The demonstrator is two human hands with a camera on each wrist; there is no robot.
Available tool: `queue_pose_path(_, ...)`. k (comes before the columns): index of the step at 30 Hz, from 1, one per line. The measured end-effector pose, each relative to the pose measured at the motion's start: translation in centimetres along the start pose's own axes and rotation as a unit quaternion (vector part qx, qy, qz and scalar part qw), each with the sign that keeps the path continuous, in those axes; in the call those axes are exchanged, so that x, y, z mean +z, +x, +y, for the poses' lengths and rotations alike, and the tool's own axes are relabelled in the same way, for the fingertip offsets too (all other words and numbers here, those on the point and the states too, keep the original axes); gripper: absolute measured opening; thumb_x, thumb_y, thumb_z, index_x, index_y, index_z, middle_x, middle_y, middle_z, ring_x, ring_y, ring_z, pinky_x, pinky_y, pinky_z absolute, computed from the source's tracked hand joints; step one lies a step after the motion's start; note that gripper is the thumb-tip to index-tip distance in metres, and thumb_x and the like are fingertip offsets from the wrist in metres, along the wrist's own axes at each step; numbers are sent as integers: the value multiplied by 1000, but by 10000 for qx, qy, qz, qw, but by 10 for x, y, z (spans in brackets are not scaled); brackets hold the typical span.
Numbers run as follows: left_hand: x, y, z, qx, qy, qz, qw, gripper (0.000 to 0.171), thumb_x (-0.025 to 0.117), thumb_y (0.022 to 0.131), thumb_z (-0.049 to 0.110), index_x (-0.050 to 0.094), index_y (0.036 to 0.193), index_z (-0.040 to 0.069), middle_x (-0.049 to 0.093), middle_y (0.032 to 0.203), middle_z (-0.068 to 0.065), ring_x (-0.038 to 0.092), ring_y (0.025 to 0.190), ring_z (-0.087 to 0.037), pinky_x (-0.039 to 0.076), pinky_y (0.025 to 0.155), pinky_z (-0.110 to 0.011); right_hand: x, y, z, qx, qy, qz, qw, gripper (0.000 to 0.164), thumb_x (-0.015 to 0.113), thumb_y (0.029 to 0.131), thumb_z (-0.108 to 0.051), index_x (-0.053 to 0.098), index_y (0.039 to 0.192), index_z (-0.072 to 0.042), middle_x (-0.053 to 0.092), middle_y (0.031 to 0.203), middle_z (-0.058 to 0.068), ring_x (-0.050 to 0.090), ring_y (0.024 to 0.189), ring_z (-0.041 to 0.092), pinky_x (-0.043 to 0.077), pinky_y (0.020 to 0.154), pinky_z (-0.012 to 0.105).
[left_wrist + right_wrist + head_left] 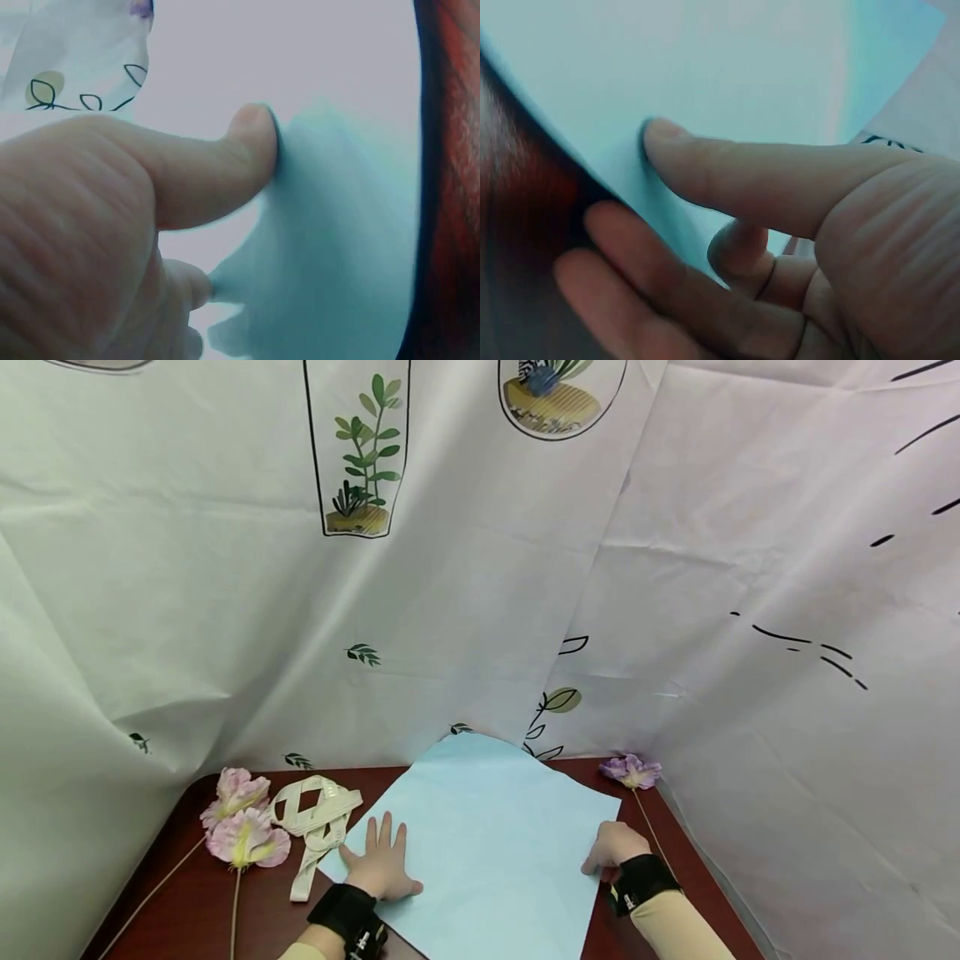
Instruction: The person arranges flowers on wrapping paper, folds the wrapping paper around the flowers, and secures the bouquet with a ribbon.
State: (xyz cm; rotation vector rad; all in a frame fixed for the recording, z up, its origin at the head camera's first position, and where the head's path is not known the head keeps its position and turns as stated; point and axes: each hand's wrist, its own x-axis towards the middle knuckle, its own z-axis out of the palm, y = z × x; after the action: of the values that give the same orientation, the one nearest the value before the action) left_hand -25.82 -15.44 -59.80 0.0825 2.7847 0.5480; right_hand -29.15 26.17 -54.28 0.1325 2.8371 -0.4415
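Observation:
A large sheet of light blue paper (495, 843) lies over the middle of the table, its far edge raised against the curtain. My left hand (382, 864) rests on the sheet's left side with its fingers spread. In the left wrist view the thumb (251, 146) touches the paper's surface. At the right edge, my right hand (617, 847) pinches the sheet. The right wrist view shows the thumb (682, 154) on top of the paper and the fingers (637, 247) under its edge.
Two pink artificial flowers (247, 839) and a bundle of cream ribbon (318, 810) lie on the dark red table (191, 910) at left. A purple flower (632, 772) lies at the far right. A white printed curtain (465, 610) hangs behind the table.

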Motion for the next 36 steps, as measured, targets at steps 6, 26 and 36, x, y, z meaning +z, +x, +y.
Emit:
queue_pose_path(6,5,-4,5,667,-343,606,9953,83,76,97,16,40,169,0,17,180,-32,7,167,-55,-2,119,-90,7,15,-21,-1187,-46,703,9904,63,106,71,-40,74,113,-5,72,110,16,69,99,38,58,79,62)
queue_pose_path(26,32,10,7,1116,-787,82,9906,108,70,94,78,40,173,11,13,184,-24,0,169,-53,-10,122,-84,48,53,9,-1636,328,-770,9830,133,91,68,-84,35,176,-29,5,183,30,-3,162,67,-1,100,103)
queue_pose_path(36,30,15,1,1454,-722,261,9864,106,74,94,74,41,173,14,15,184,-22,1,169,-53,-9,124,-81,34,41,-5,-1443,349,-834,9854,126,97,73,-68,37,175,-22,9,181,32,1,162,67,2,102,102)
